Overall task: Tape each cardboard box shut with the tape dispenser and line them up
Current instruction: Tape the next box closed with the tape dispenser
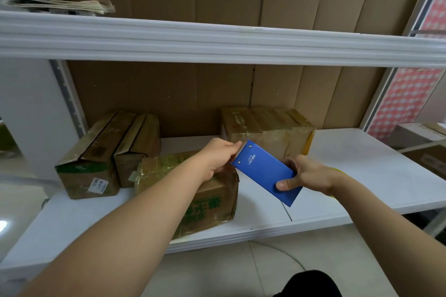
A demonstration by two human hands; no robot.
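Both hands [306, 173] on tape dispenser [265, 171]

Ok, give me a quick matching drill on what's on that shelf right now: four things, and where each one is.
Things:
1. dispenser
2. front box
3. back box
4. papers

Places:
A. upper shelf, far left
B. lower shelf, at the back, right of centre
C. held in the right hand, with the left hand at its toothed end
D. lower shelf, front edge, under the left hand

Pairs: 1-C, 2-D, 3-B, 4-A
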